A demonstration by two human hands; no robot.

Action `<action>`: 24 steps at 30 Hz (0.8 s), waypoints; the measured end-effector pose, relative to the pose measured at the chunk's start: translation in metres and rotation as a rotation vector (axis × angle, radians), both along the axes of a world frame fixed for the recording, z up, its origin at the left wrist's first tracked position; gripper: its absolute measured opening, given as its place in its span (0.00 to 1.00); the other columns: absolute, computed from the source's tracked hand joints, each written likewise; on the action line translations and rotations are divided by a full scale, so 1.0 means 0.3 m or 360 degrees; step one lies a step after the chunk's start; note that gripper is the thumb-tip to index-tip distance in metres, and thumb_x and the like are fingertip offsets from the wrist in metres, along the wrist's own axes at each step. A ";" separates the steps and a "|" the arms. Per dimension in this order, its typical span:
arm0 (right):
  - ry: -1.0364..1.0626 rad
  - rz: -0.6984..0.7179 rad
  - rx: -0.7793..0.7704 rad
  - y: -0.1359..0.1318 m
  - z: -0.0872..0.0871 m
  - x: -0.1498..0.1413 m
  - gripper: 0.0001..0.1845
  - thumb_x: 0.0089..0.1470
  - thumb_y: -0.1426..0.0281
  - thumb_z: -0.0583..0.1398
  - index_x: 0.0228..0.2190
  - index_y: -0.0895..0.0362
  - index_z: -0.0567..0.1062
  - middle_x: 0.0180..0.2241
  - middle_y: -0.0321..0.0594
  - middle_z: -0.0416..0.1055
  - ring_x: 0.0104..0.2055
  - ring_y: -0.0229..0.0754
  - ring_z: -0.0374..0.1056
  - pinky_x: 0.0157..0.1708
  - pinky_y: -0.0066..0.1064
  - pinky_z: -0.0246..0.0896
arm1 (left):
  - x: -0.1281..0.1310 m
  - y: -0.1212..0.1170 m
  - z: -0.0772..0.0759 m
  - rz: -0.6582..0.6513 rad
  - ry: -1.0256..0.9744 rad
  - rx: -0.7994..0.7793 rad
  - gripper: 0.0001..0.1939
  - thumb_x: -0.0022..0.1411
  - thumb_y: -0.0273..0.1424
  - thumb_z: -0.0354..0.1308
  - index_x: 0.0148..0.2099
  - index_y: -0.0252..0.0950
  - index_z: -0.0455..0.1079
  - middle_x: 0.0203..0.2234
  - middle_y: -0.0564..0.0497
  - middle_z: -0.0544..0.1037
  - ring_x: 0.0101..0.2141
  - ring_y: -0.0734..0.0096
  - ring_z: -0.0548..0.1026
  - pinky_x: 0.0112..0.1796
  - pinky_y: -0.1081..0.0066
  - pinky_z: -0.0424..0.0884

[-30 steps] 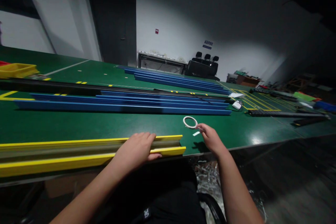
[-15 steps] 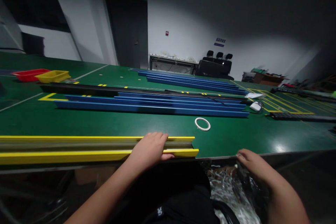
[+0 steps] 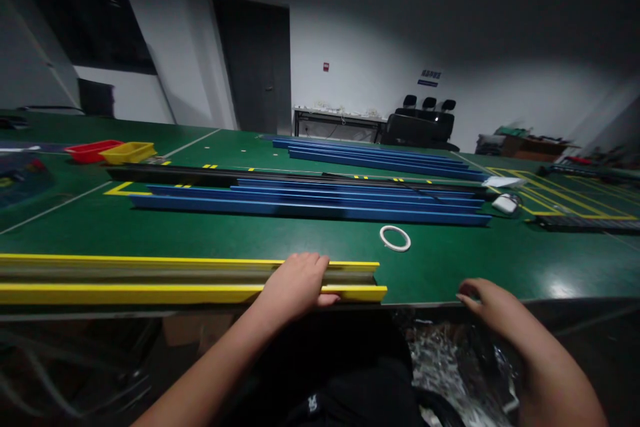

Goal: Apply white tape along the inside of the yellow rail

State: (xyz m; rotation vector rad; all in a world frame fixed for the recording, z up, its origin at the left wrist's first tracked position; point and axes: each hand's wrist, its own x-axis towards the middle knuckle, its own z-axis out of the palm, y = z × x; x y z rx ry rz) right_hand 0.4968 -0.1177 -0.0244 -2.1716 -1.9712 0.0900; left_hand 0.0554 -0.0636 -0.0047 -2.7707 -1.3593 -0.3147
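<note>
My left hand (image 3: 296,285) lies on top of a long yellow channel rail (image 3: 165,277) near its right end, fingers curled over the far edge and thumb on the front flange. The rail lies along the near edge of the green table (image 3: 200,233). My right hand (image 3: 493,310) hovers at the table's front edge to the right, fingers loosely bent and apart, with nothing seen in it. A white tape ring (image 3: 395,238) lies flat on the table beyond and between my hands.
Several long blue rails (image 3: 310,203) and a black one (image 3: 210,175) lie across the table behind the tape. Red (image 3: 90,151) and yellow (image 3: 127,152) bins stand far left. A white device (image 3: 505,203) sits at right. Crinkled clear plastic (image 3: 450,360) lies below the table edge.
My right hand has drawn back from beside the tape ring to the table's front edge. The small white strip near it is gone from view. My left hand stays on the yellow rail.
</note>
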 end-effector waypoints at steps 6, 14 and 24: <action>0.0047 0.0365 0.0139 0.187 0.072 -0.320 0.14 0.59 0.61 0.55 0.38 0.54 0.77 0.41 0.45 0.74 0.44 0.44 0.69 0.46 0.33 0.60 | -0.007 -0.006 0.010 -0.0070 -0.0121 -0.0065 0.32 0.56 0.51 0.61 0.57 0.39 0.65 0.44 0.44 0.76 0.46 0.54 0.73 0.46 0.60 0.67; -0.0052 0.0272 0.0189 0.367 -0.050 -0.419 0.11 0.56 0.63 0.61 0.38 0.56 0.75 0.41 0.46 0.73 0.46 0.46 0.67 0.48 0.35 0.58 | -0.242 0.004 0.020 0.0089 -0.0203 -0.0158 0.42 0.50 0.49 0.67 0.64 0.44 0.60 0.58 0.46 0.71 0.56 0.54 0.69 0.55 0.59 0.63; 0.0073 0.0137 0.0342 0.372 -0.105 -0.391 0.13 0.57 0.73 0.56 0.42 0.53 0.75 0.41 0.45 0.73 0.45 0.45 0.68 0.44 0.34 0.60 | -0.300 -0.006 0.012 0.0280 -0.0021 -0.0096 0.33 0.49 0.50 0.66 0.53 0.38 0.70 0.46 0.42 0.78 0.47 0.52 0.74 0.48 0.59 0.67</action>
